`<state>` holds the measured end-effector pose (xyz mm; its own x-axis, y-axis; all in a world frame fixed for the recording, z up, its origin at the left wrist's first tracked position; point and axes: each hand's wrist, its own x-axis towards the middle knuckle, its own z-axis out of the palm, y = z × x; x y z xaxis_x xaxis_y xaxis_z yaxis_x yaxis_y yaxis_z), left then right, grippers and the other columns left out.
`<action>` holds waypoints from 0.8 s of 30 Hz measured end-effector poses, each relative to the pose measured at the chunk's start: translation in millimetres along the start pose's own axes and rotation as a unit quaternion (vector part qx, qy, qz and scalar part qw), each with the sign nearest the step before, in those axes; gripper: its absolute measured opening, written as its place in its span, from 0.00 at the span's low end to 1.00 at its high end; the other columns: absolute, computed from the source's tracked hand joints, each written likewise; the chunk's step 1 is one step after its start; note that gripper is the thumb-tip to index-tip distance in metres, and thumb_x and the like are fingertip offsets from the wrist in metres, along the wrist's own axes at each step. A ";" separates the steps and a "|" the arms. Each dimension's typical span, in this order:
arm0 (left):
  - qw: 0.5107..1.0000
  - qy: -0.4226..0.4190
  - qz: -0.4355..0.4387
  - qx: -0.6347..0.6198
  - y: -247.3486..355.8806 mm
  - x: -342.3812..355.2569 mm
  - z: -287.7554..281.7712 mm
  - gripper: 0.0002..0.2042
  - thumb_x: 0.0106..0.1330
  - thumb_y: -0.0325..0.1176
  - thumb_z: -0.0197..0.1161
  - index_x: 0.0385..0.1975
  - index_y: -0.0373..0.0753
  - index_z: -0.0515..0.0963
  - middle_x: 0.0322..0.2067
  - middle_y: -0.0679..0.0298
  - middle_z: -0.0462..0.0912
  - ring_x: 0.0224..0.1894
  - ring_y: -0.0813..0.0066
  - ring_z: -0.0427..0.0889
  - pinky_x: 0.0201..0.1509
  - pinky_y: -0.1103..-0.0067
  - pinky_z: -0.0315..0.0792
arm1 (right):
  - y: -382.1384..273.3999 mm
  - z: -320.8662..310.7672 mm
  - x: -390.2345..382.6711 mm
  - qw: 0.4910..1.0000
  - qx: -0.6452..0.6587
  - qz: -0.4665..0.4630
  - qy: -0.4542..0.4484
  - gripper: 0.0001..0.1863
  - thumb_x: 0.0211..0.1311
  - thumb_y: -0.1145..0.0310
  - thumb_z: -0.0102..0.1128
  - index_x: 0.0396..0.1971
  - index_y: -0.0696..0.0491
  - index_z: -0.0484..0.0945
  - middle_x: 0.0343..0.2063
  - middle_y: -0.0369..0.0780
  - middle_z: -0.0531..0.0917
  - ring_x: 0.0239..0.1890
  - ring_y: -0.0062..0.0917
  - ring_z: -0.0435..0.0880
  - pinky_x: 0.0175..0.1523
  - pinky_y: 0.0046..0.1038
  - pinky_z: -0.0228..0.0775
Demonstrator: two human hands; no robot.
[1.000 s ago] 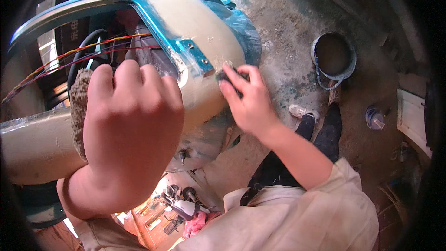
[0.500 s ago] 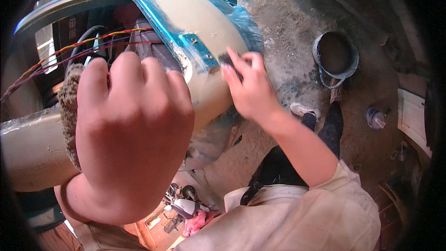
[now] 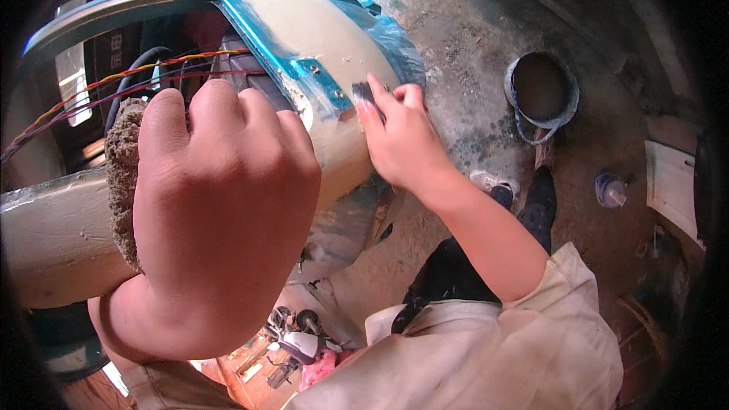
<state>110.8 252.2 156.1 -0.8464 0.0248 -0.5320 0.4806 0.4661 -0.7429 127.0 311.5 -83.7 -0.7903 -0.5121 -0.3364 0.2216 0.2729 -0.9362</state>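
Bodywork (image 3: pixel 319 23) in matte beige curves away from the blue window frame (image 3: pixel 243 23) at upper centre. Against it, just beside a blue strip (image 3: pixel 323 87) with two holes, sits a small dark block (image 3: pixel 367 96), pinched between the thumb and fingers of the right hand (image 3: pixel 410 140). Most of the beige looks even, so the surface seems well advanced – yet a chipped, pale patch (image 3: pixel 303 110) at the frame's corner looks rough, and the beige carries none of the surrounding blue. The left hand (image 3: pixel 228 175) is a closed fist around a brown sponge (image 3: pixel 120 175), near the lower beige panel (image 3: pixel 61 239). Coloured wires (image 3: pixel 114 78) cross behind the frame – farther out, a bucket (image 3: pixel 575 102) stands on the floor (image 3: pixel 456 53).
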 end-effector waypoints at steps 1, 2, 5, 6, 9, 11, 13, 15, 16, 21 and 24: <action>1.000 -0.001 0.005 -0.002 1.2 -0.8 0.4 0.06 0.59 0.34 0.64 0.24 0.43 0.76 0.27 0.63 0.74 0.37 0.64 0.77 0.50 0.66 0.72 | 0.5 -2.4 -20.2 1.000 -0.010 -0.001 -0.003 0.27 0.79 0.57 0.57 0.69 0.56 0.76 0.54 0.60 0.74 0.55 0.58 0.80 0.60 0.48 0.75; 1.000 -0.007 0.001 0.003 -0.4 -5.5 -5.1 0.06 0.59 0.35 0.64 0.24 0.43 0.76 0.27 0.63 0.74 0.37 0.64 0.78 0.50 0.66 0.72 | -6.2 -6.8 -40.9 1.000 -0.015 -0.015 -0.011 0.27 0.79 0.57 0.57 0.69 0.56 0.76 0.54 0.60 0.74 0.55 0.58 0.80 0.60 0.48 0.75; 1.000 0.001 0.000 0.008 -0.8 -4.1 -5.5 0.06 0.59 0.34 0.64 0.24 0.43 0.76 0.27 0.64 0.75 0.38 0.64 0.78 0.50 0.66 0.72 | -0.6 -1.7 -42.5 1.000 0.006 -0.012 -0.002 0.27 0.79 0.56 0.56 0.70 0.56 0.76 0.53 0.59 0.75 0.54 0.58 0.80 0.60 0.49 0.75; 1.000 -0.001 -0.001 0.009 -0.8 -5.3 -6.6 0.06 0.59 0.34 0.64 0.24 0.44 0.76 0.27 0.64 0.75 0.38 0.64 0.78 0.50 0.67 0.72 | 0.2 2.4 -26.0 1.000 0.003 -0.015 0.008 0.27 0.79 0.56 0.56 0.70 0.56 0.76 0.53 0.59 0.75 0.54 0.58 0.80 0.60 0.50 0.75; 1.000 0.007 0.002 -0.006 1.0 0.5 -1.4 0.05 0.58 0.33 0.64 0.24 0.43 0.76 0.27 0.64 0.74 0.38 0.64 0.78 0.50 0.67 0.71 | -2.0 -1.7 4.5 1.000 -0.019 0.003 0.007 0.27 0.80 0.56 0.55 0.70 0.57 0.76 0.54 0.60 0.74 0.53 0.58 0.81 0.61 0.50 0.76; 1.000 -0.002 0.004 0.008 1.1 -0.6 -1.8 0.05 0.58 0.33 0.64 0.24 0.44 0.76 0.27 0.64 0.74 0.38 0.64 0.78 0.50 0.67 0.71 | -3.6 -2.2 -4.7 1.000 -0.025 -0.002 0.000 0.27 0.80 0.56 0.55 0.69 0.58 0.75 0.54 0.60 0.74 0.53 0.58 0.81 0.60 0.49 0.76; 1.000 -0.019 0.000 0.012 0.7 -5.6 -5.5 0.05 0.58 0.33 0.64 0.25 0.44 0.76 0.27 0.64 0.74 0.38 0.64 0.77 0.50 0.67 0.71 | -12.3 -12.6 -46.7 0.999 -0.022 -0.021 -0.021 0.27 0.79 0.59 0.57 0.70 0.58 0.75 0.53 0.61 0.73 0.53 0.58 0.80 0.61 0.49 0.75; 1.000 -0.027 0.004 0.004 0.0 -7.0 -8.2 0.05 0.59 0.33 0.64 0.25 0.44 0.76 0.27 0.64 0.74 0.37 0.65 0.77 0.50 0.67 0.71 | -7.0 -11.2 -59.5 0.999 0.017 -0.015 -0.028 0.26 0.79 0.59 0.57 0.70 0.57 0.75 0.53 0.60 0.74 0.53 0.57 0.80 0.61 0.49 0.75; 1.000 -0.016 0.006 0.000 0.2 -5.6 -6.5 0.05 0.59 0.33 0.64 0.25 0.44 0.76 0.27 0.64 0.74 0.37 0.65 0.77 0.49 0.67 0.71 | -3.4 -6.4 -49.3 1.000 0.013 -0.017 -0.016 0.26 0.79 0.59 0.57 0.70 0.57 0.75 0.53 0.60 0.74 0.54 0.57 0.80 0.61 0.49 0.75; 1.000 0.015 0.010 -0.008 -1.3 0.3 -1.8 0.06 0.58 0.34 0.64 0.24 0.44 0.74 0.26 0.64 0.72 0.36 0.65 0.76 0.49 0.67 0.70 | -2.6 1.3 12.4 1.000 -0.020 -0.004 0.004 0.26 0.79 0.57 0.57 0.69 0.57 0.76 0.53 0.59 0.75 0.54 0.56 0.80 0.61 0.48 0.75; 1.000 0.001 0.001 -0.017 0.2 -2.9 -0.9 0.06 0.58 0.34 0.64 0.23 0.44 0.74 0.26 0.64 0.72 0.36 0.64 0.76 0.49 0.67 0.71 | 2.5 -3.7 -39.1 0.999 0.024 -0.008 -0.022 0.27 0.80 0.57 0.56 0.71 0.56 0.75 0.55 0.61 0.73 0.55 0.58 0.80 0.61 0.49 0.76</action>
<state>113.1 253.0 157.8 -0.8459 0.0283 -0.5325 0.4745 0.4957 -0.7274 156.3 335.2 -72.6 -0.7680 -0.5526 -0.3237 0.2367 0.2247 -0.9452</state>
